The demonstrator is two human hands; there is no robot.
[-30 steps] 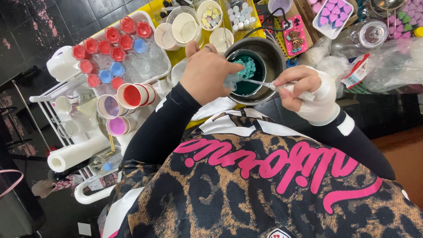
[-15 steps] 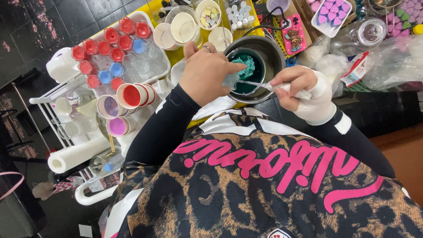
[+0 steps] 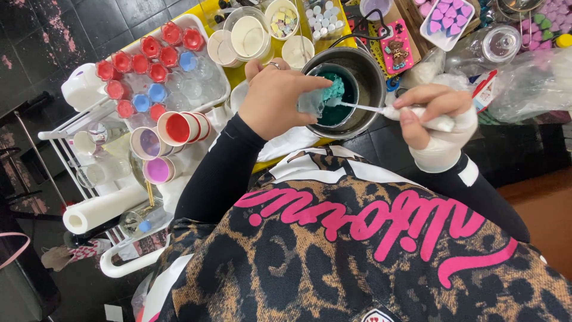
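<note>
Little has shifted since the earlier frame: my left hand (image 3: 280, 98) sits a touch lower over the metal pot (image 3: 348, 89), and the right hand (image 3: 432, 116) stays level beside it.

Below me I see a dark tiled floor (image 3: 65, 36) and a crowded table under a yellow cloth (image 3: 238, 74). To the left stands a white wire rack (image 3: 77, 128) bearing one clear tray (image 3: 205, 80) of small cups; I count about ten red ones (image 3: 122, 61) and three blue ones (image 3: 156, 92). One white paper roll (image 3: 104, 210) lies at the rack's near edge. Three larger cups (image 3: 179, 127) lie on their sides, one red inside, two purple.

One pot holds teal wax (image 3: 333, 98). My left fingers pinch a small pale teal lump (image 3: 311, 102) at the pot's rim. My right hand, wrapped in white at the wrist, is clenched around one thin white stick (image 3: 363, 108), whose tip touches the lump.
</note>
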